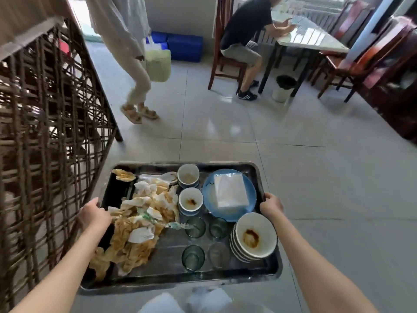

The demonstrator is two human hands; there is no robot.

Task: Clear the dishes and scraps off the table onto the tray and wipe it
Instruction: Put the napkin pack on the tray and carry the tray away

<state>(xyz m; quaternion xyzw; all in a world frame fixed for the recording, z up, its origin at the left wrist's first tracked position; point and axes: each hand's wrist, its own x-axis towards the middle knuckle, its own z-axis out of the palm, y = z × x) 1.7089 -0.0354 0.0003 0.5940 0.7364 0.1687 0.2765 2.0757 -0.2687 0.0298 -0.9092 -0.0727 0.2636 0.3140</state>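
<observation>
Both forearms reach forward from the bottom of the view to a loaded metal tray [268, 271] carried level above the tiled floor [316, 177]. Its long axis runs away from the person, and the two grips sit opposite each other on the long sides, nearer the far end. The left hand [93, 216] curls over the left rim beside a heap of greasy paper scraps [137, 224]; the right hand [272, 203] clamps the right rim next to a blue plate [208, 190] bearing a pack of napkins [230, 190].

A stack of sauce-stained bowls [253, 237] sits in the near right corner, four glass tumblers [193, 257] stand mid-tray, and two small cups [190, 201] lie toward the far end.

With the heavy bowls behind the grip line, the near end probably wants to dip, so any turn should keep both wrists level. A lattice screen [45, 132] stands close on the left, a walking person [133, 64] ahead. Whichever bench was cleared is out of view, so wiping cannot be judged.
</observation>
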